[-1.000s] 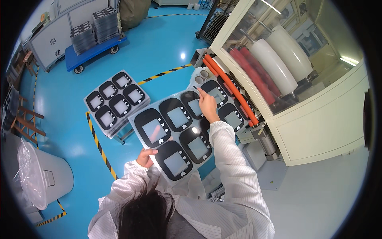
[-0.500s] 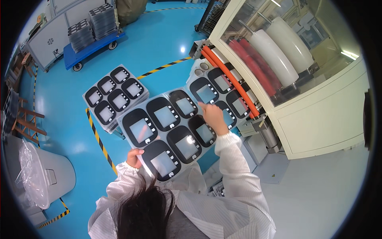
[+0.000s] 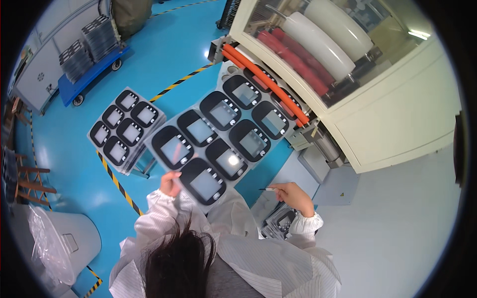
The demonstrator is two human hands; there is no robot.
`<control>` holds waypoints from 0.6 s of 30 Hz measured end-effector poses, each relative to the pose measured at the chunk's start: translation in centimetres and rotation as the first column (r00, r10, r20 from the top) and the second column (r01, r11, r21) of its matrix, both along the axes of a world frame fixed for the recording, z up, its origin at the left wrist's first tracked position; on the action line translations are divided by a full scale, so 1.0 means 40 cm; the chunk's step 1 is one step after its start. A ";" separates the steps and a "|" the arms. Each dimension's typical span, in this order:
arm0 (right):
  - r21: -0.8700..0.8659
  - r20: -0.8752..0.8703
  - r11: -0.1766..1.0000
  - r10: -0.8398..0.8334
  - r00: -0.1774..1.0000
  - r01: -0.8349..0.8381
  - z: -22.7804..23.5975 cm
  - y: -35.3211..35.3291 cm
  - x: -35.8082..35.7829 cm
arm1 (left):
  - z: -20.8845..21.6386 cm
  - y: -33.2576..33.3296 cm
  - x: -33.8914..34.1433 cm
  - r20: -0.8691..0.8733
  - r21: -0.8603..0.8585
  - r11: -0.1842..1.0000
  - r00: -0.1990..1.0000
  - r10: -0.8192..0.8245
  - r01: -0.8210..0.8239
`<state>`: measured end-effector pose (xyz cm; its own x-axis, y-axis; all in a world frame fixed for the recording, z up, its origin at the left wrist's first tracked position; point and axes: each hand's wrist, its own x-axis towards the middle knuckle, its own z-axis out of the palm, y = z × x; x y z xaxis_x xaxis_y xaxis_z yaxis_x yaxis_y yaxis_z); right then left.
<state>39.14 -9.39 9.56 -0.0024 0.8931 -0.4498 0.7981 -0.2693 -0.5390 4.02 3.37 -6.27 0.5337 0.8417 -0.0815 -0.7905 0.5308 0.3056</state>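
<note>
My left hand [image 3: 170, 184] grips the near left edge of a clear plastic sheet [image 3: 155, 160], thumb on top. Rows of black rounded panels with pale square windows are printed on it. The sheet's far end meets more panels of the same kind [image 3: 271, 120] by the orange rollers; I cannot tell whether they are one piece. Off to the right, apart from the sheet, my right hand [image 3: 294, 197] is closed on a small thin tool with a dark tip [image 3: 268, 189]. Its exact kind is too small to make out.
A stack of similar printed sheets [image 3: 124, 130] stands left of the held sheet. At the right are orange rollers [image 3: 266, 84] and a cream machine [image 3: 397, 119]. Printed pieces [image 3: 278, 223] lie below my right hand. A white bin [image 3: 82, 243] stands lower left, a blue cart [image 3: 94, 74] far left.
My right hand has left the sheet and moved down to the right, and the thin tool now shows in it. My left hand keeps its grip. The view has shifted rightward.
</note>
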 end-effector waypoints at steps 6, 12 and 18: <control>0.116 -0.086 0.993 -0.013 0.996 0.023 0.024 -0.019 0.018 | -0.096 0.140 0.242 -0.005 0.053 0.979 0.980 -0.198 0.198; 0.118 -0.171 0.977 -0.159 0.972 0.180 0.045 -0.028 0.013 | -0.036 0.190 0.303 -0.074 -0.026 0.991 0.988 -0.133 0.131; 0.209 -0.320 0.925 -0.242 0.916 0.317 0.042 0.003 0.006 | -0.050 0.170 0.286 -0.086 -0.045 0.990 0.987 -0.135 0.131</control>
<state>39.40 -9.27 11.23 0.1707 0.9586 -0.2278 0.5134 -0.2839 -0.8098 15.47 10.19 -8.25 0.6298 0.7590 -0.1649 -0.6829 0.6423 0.3480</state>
